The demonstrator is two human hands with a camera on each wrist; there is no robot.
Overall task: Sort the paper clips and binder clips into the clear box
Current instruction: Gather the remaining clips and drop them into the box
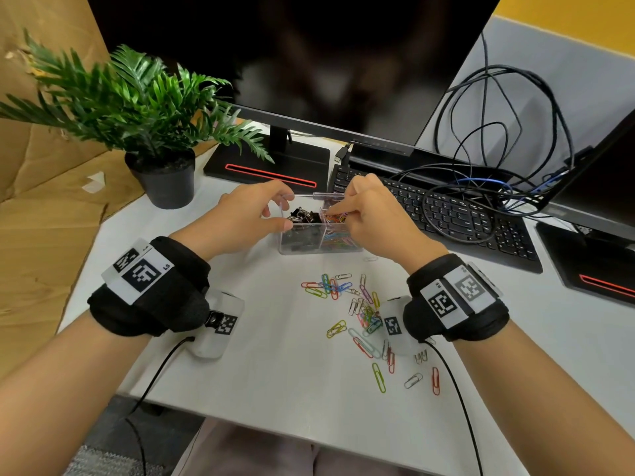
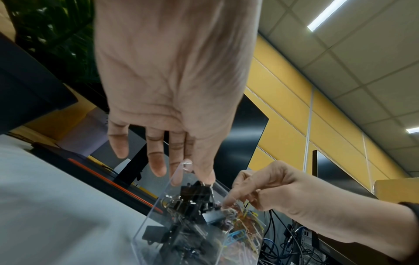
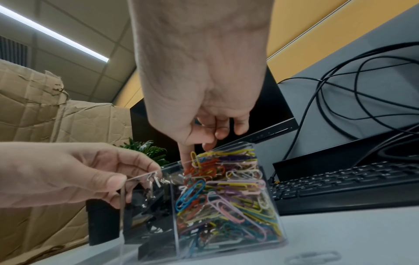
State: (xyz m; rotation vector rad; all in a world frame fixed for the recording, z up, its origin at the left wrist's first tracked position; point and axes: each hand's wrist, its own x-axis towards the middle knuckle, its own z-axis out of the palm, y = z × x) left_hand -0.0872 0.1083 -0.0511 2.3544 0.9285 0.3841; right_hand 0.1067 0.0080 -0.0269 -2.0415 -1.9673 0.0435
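Head view: clear box (image 1: pixel 302 247), glossy rigid walls; wiry paper clips (image 1: pixel 338 231) inside.

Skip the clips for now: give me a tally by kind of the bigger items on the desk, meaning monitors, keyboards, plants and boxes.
Monitors: 2
Keyboard: 1
Potted plant: 1
Clear box: 1
Total: 5
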